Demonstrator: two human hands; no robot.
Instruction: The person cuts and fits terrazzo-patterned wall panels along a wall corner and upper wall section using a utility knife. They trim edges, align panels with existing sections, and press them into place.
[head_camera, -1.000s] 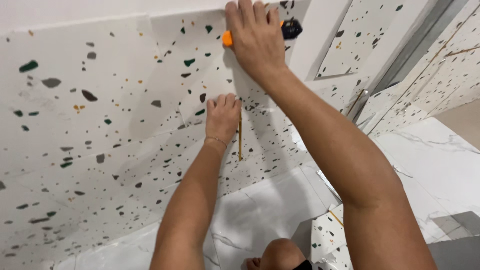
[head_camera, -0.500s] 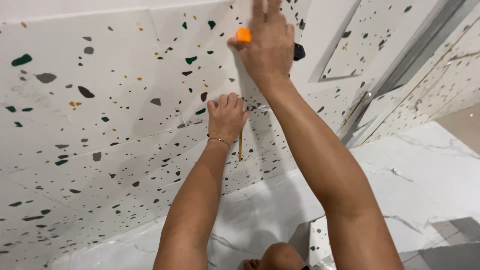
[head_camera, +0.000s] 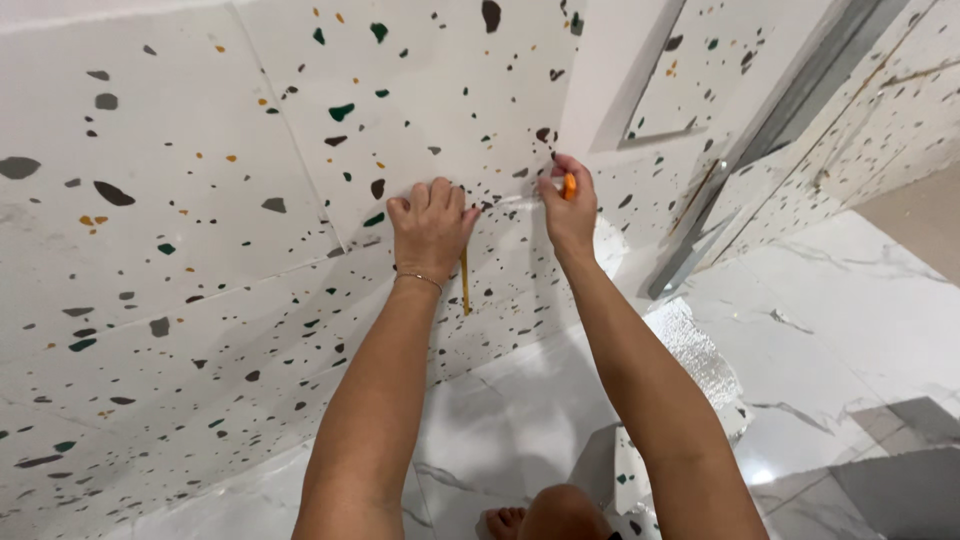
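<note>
Terrazzo-pattern wall panel (head_camera: 200, 150) fills the left and centre: white, with green, orange, grey and black chips. A thin seam runs diagonally down it at upper centre-left.

Left hand (head_camera: 432, 222) is pressed flat against the panel, fingers close together, thumb out to the right. It holds nothing that I can make out. A thin bracelet (head_camera: 418, 281) sits at the wrist. Just right of that wrist a yellow strip (head_camera: 465, 283) hangs down the wall. Its upper end goes behind the thumb, so I can't tell where it starts or what it is; possibly a tape or a ruler.

A clear, glossy strip (head_camera: 508, 203) bridges the two hands. It's too faint to tell if it is film or tape.

Right hand (head_camera: 568, 208) is just beside, fingers pinched shut on a small orange tool (head_camera: 569, 186) held against the wall. Only an orange sliver shows; the rest is hidden in the grip, so I can't identify its type.

Right of the hands the wall steps into a recessed niche (head_camera: 690, 85) with the same speckled finish. Further right is a grey metal frame edge (head_camera: 790, 90), then more speckled wall, cut off by the frame.

Below is a white marble-look floor (head_camera: 850, 300) with glare patches. At bottom centre a knee (head_camera: 562, 512) and bare toes (head_camera: 503, 520) are partly cut off by the edge. Both forearms block the lower wall and floor joint.
</note>
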